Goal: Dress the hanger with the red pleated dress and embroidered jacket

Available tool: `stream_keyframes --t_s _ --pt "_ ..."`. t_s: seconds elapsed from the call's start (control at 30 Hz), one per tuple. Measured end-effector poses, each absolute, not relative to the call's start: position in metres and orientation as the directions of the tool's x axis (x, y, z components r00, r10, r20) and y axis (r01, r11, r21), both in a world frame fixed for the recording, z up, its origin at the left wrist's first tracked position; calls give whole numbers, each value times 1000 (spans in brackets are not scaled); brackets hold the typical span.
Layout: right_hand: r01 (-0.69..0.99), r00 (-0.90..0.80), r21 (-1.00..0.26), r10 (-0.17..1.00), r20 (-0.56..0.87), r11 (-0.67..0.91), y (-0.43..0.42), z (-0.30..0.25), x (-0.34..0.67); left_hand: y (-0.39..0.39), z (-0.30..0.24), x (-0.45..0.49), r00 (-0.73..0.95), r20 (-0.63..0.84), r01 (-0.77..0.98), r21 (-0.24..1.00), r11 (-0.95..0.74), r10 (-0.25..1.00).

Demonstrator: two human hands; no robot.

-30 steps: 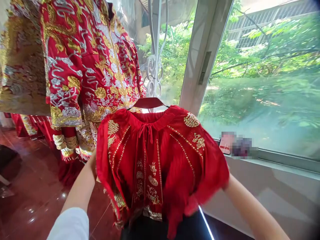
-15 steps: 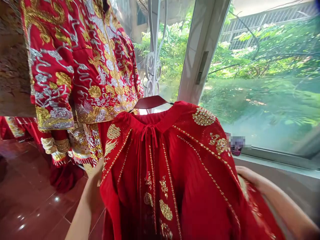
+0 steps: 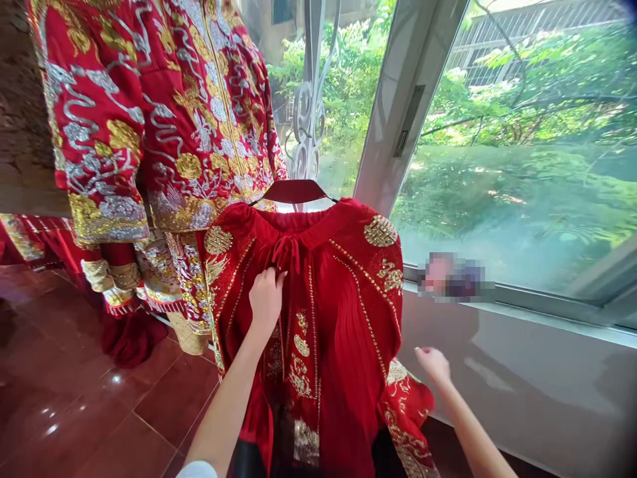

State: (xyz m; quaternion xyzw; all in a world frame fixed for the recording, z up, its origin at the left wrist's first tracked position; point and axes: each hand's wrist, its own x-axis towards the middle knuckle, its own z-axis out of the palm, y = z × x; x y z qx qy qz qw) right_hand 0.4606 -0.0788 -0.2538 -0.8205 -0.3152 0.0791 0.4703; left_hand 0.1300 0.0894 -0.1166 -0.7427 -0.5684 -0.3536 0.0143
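A red pleated blouse (image 3: pixel 348 318) with gold embroidery and beaded lines hangs on a dark red hanger (image 3: pixel 293 191). A thin red neck tie (image 3: pixel 287 251) is knotted at its collar. Just below that bow, my left hand (image 3: pixel 267 297) is closed, its fingertips pinched at the tie against the blouse front. Its hold is partly hidden by the hand itself. My right hand (image 3: pixel 434 365) hovers to the right of the embroidered sleeve (image 3: pixel 405 401), apart from the cloth, with its fingers drawn together and nothing visible in them.
On the left hangs a red jacket (image 3: pixel 199 126) heavily embroidered in gold and silver, with fringed garments beneath it. Behind are a white scrolled metal stand (image 3: pixel 308 119) and a sliding window (image 3: pixel 522 219). A blurred item (image 3: pixel 452 277) stands by the sill. The tiled floor (image 3: pixel 164 398) is glossy.
My left hand has moved from the blouse's left side to the tie at its front. My right hand has let go of the right side, and the sleeve now hangs lower.
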Motion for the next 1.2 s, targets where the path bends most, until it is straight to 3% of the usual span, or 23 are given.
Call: stream_keyframes --t_s 0.07,0.13,0.2,0.27,0.33,0.4,0.47,0.57,0.67,0.73,0.77,0.87,0.97,1.07,1.13,1.2 --pt "427 852 -813 477 215 -397 -69 -226 475 89 -119 117 170 490 842 378 -384 855" --pt "529 838 -779 351 417 -338 -64 -187 468 82 -128 106 232 448 835 363 -413 863" --pt "729 684 -650 184 706 -216 -61 -144 437 71 -148 97 287 417 834 334 -439 862" --pt "881 453 -455 -47 890 -128 -55 -105 391 57 -179 90 336 351 834 320 -449 874" --pt "986 149 -149 -5 989 77 -41 -76 342 43 -217 82 373 250 841 315 -440 893" --pt "937 -157 122 82 984 329 -18 -56 302 31 -249 74 403 152 850 304 -431 902" --pt "879 -322 212 202 925 428 10 -42 277 26 -262 65 426 94 855 283 -435 900" --pt "900 -372 191 463 805 392 45 -30 264 31 -227 57 480 85 841 238 -486 873" --pt "937 -325 136 661 676 322 60 -28 270 45 -142 61 515 271 795 204 -572 813" --pt "923 -359 117 713 602 366 56 -28 283 57 -85 70 544 590 722 33 -691 596" --pt "901 -404 113 712 574 420 50 -28 290 63 -62 75 566 669 682 -51 -729 483" --pt "807 -544 128 640 543 577 26 -26 307 82 -26 88 760 564 502 -192 -844 324" --pt "760 -606 194 570 555 620 -5 -32 302 93 -23 85 873 402 351 -122 -929 277" --pt "648 -699 164 495 515 744 -37 -56 274 96 -24 67 878 379 303 32 -952 292" --pt "509 -791 18 459 404 861 -55 -80 252 95 -20 55 872 373 274 163 -948 316" --pt "472 -826 -190 507 248 861 -66 -103 234 95 -16 49 865 361 272 244 -931 347"
